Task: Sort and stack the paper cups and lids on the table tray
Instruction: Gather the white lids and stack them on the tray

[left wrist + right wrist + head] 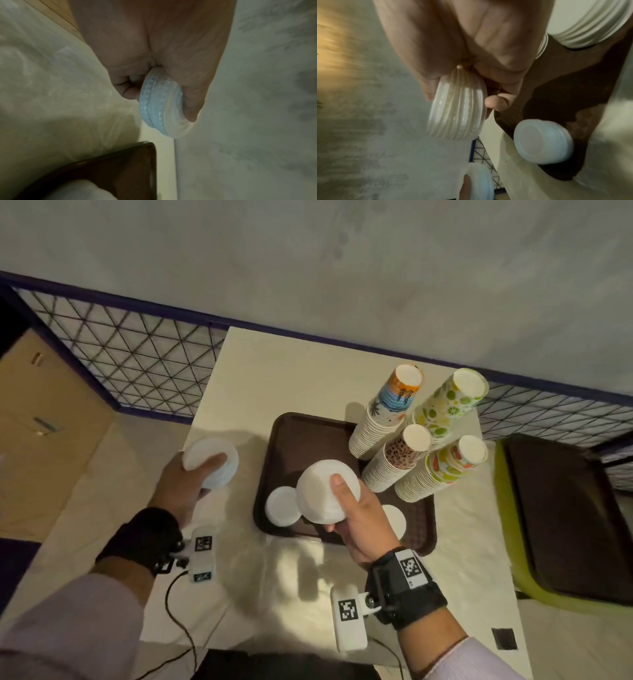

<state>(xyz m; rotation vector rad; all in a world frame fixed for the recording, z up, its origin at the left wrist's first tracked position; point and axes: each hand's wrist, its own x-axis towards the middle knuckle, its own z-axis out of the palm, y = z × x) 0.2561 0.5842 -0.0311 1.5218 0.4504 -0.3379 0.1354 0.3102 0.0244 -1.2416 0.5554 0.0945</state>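
Cup stacks [419,436], four leaning columns, crowd the right half of the brown tray [291,440] at frame centre on the bench [260,364]; a nudge could topple them. Centre frame, the right hand [356,518] has fingers [342,491] curled round a thick lid stack [325,494] above the tray; tilted, it could fan apart. Left of centre, the left hand [181,487] grips a thinner lid stack [212,463]. Two loose lid piles [282,505] lie beneath.
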